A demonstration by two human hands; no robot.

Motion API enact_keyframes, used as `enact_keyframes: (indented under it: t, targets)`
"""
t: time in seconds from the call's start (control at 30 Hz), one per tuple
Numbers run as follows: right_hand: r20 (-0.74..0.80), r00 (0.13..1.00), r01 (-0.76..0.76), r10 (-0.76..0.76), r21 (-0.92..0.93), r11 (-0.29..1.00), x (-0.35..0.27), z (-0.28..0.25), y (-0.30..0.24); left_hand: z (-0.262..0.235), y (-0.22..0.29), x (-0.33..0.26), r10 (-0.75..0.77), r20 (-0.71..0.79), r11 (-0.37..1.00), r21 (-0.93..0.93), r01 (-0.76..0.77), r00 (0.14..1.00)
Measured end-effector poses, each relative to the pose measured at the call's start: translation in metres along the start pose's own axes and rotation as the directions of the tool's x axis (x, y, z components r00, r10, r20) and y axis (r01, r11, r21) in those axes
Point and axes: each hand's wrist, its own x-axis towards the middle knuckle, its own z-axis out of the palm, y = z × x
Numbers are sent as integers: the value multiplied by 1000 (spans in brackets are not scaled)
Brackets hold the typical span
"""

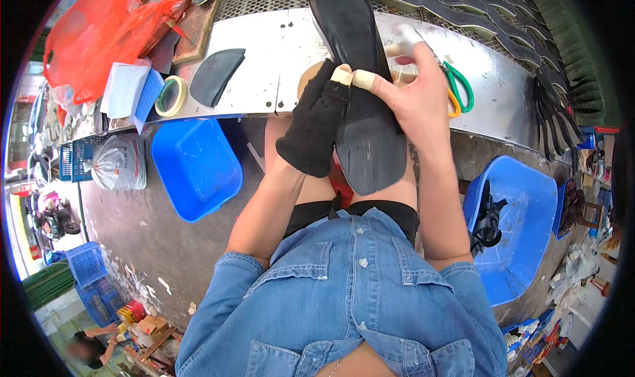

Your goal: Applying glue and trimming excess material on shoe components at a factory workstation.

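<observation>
A long black shoe sole [372, 159] stands tilted between my knees and the bench edge, its rounded wide end toward me. My left hand [315, 122], in a black fingerless glove with its thumb taped, grips the sole's left side. My right hand [423, 99] is bare, with a taped thumb resting on the sole near the left thumb. Its fingers are spread away from the thumb at the sole's right edge, and their tips are blurred. Just right of this hand, scissors [461, 84] with green and orange handles lie on the metal bench [506, 106].
A dark curved sheet piece [216, 77], a tape roll [170, 96] and a red plastic bag [92, 40] lie on the bench's left. Rows of black soles [456, 16] cover the mesh behind. Blue bins stand below left [197, 168] and right [522, 245].
</observation>
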Motion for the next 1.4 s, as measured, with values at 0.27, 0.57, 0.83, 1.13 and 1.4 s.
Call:
enact_keyframes:
  t: [0.27, 0.57, 0.83, 1.13, 1.4]
  targets:
    - [310, 950, -183, 37, 456, 871, 5, -16, 7, 4, 16, 1, -95, 137, 994, 75, 85, 986]
    - [135, 988, -136, 77, 510, 850, 0, -7, 15, 3, 24, -2, -132, 200, 952, 300, 68, 971]
    - [124, 977, -210, 171, 675, 707, -3, -6, -11, 7, 21, -5, -5, 245, 955, 290, -68, 970]
    - [464, 884, -309, 58, 486, 817, -18, -28, 15, -9, 29, 17, 113, 75, 871, 472, -136, 991]
    - [169, 984, -131, 57, 472, 872, -12, -29, 24, 18, 11, 17, 172, 34, 944, 279, -175, 984]
